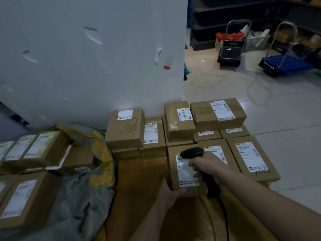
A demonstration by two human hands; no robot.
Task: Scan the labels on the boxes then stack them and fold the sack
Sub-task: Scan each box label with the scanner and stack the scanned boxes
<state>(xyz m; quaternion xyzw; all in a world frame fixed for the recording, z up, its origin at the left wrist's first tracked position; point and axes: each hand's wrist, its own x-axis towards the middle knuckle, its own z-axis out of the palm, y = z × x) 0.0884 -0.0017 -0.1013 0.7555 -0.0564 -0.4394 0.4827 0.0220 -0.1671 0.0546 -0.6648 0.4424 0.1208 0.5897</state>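
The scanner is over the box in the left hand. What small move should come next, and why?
Probably aim the scanner at the label and pull the trigger. The right hand grips the scanner just above the box that the left hand holds by its near corner, label facing up, so a scan seems due.

Pale tiled floor. The stacked boxes stand at the foot of the white wall - at least two layers, labels up. A tan sheet is spread on the floor just left of that stack. Far left, a grey-and-yellow sack lies crumpled, with more boxes on it. Well apart at the back right stand a black trolley and a blue-decked trolley - both handles upright.
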